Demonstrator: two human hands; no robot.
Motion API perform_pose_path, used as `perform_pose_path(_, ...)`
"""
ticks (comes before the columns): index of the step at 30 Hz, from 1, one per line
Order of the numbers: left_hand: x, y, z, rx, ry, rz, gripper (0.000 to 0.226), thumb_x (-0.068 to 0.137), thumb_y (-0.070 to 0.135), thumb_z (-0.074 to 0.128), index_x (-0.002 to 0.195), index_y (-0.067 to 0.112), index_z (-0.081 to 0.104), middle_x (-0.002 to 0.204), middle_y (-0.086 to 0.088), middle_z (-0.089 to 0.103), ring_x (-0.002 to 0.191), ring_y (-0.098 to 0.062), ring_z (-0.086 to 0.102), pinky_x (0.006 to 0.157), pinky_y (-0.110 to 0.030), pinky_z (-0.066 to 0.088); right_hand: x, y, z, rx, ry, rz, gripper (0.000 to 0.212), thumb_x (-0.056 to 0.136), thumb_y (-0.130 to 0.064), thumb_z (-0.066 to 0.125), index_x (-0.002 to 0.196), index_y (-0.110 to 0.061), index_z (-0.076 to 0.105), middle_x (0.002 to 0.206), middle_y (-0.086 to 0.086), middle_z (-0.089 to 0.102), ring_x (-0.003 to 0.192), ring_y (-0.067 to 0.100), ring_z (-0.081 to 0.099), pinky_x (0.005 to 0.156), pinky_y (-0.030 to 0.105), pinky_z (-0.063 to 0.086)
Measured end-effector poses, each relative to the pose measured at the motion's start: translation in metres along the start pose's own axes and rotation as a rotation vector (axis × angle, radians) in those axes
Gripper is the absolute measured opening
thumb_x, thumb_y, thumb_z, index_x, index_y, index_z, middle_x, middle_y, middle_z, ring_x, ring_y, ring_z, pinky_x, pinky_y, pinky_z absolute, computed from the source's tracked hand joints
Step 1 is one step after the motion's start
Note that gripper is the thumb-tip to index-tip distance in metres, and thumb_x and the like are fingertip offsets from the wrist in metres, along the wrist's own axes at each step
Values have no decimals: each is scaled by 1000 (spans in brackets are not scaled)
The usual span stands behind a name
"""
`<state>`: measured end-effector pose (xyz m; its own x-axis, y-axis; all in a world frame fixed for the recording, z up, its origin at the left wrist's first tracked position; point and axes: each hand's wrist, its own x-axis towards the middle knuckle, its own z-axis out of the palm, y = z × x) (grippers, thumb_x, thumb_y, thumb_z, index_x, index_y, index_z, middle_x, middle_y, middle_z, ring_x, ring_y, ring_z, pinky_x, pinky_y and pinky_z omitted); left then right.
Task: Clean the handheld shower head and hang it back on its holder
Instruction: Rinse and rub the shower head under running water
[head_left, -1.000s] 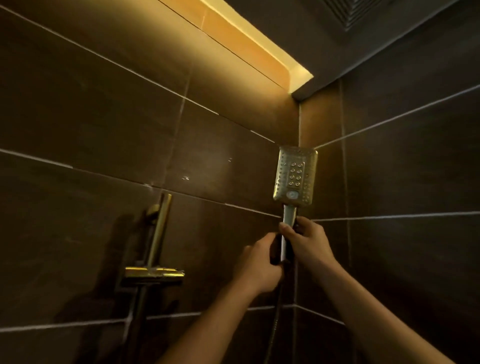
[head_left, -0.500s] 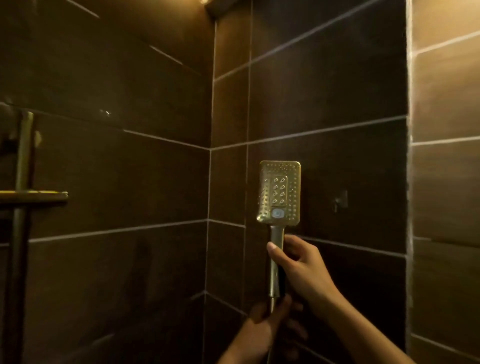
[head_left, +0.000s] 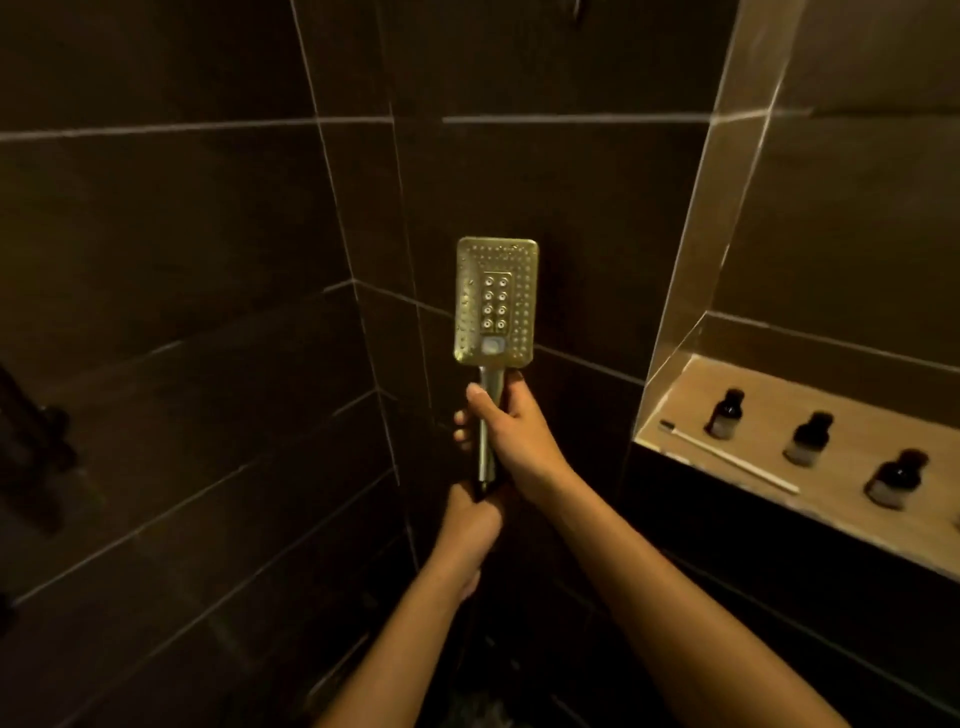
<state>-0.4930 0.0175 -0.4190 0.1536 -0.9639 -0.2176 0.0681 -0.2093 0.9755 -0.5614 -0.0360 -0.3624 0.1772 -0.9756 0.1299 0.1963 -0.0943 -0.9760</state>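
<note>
The handheld shower head is a gold rectangular plate with nozzle holes, held upright with its face toward me in front of the dark tiled corner. My right hand grips its handle just below the head. My left hand is closed around the bottom end of the handle, where the hose joins. The hose itself is lost in the dark below. The holder and its rail are out of frame.
A recessed wall niche on the right holds three small dark bottles and a thin white stick. A dark fitting sits on the left wall. Dark tiled walls enclose the corner.
The view has swung right and down: the rail and holder left the frame and the niche appeared. My left hand slid down from beside the right hand to the handle's bottom end.
</note>
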Motion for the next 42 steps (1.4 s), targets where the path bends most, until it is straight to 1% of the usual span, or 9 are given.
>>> perform_pose_path(6,-17,-47,7,21,143,-191,43,89,21,66,131,16,57,124,-6,66,116,-26,63,101,-47,52,-30,36,6,-152,222,124,15,96,-34,67,106,-29,58,77,-1,65,61,11,64,57,27,56)
perform_pose_path(10,-18,-63,1,-3,195,-246,22,91,22,67,108,9,64,104,-11,70,95,-24,67,68,-36,52,-39,44,18,-141,263,186,25,93,-29,71,77,-13,61,55,0,57,44,13,56,47,29,47)
perform_pose_path(13,-23,-67,-17,-12,134,-222,21,92,25,66,110,15,66,103,-12,73,89,-30,70,63,-33,50,-42,48,33,-141,281,208,33,93,-27,72,66,-13,60,46,-2,52,38,13,51,41,25,41)
perform_pose_path(22,-48,-54,-92,-62,-114,-398,25,95,11,49,72,18,47,42,7,33,31,-6,26,36,-20,18,-51,47,74,179,-263,337,27,93,-42,68,88,-16,59,59,-3,47,46,11,48,47,22,43)
perform_pose_path(26,-46,-44,-118,-107,17,-301,15,91,18,62,106,16,58,79,-5,63,59,-14,56,47,-23,39,-57,46,103,-213,-64,193,36,88,-46,74,106,-17,64,98,-1,71,83,7,71,69,20,54)
perform_pose_path(29,-42,-49,-131,-110,74,-251,32,91,21,64,118,9,53,95,-9,66,73,-19,63,52,-27,46,-63,57,121,-293,184,45,38,77,-47,84,98,-18,70,86,-4,72,76,3,71,68,19,53)
perform_pose_path(33,-40,-48,-147,-7,53,-262,35,88,19,65,116,10,46,103,-12,64,90,-27,66,75,-40,56,-70,62,125,-211,162,6,28,81,-39,82,93,-14,76,80,-4,76,80,7,75,74,24,55)
perform_pose_path(37,-35,-46,-160,12,-70,-228,18,90,15,63,103,11,51,60,1,48,43,-9,41,38,-21,29,-67,58,113,-97,-1,91,25,94,-33,69,106,-13,75,103,4,79,100,15,75,90,36,58)
perform_pose_path(42,-39,-39,-165,-109,-419,-267,16,84,21,70,75,18,58,41,7,29,31,-6,22,42,-25,10,-62,50,103,197,-192,221,42,94,-30,62,129,-8,61,111,9,78,109,24,73,94,37,56)
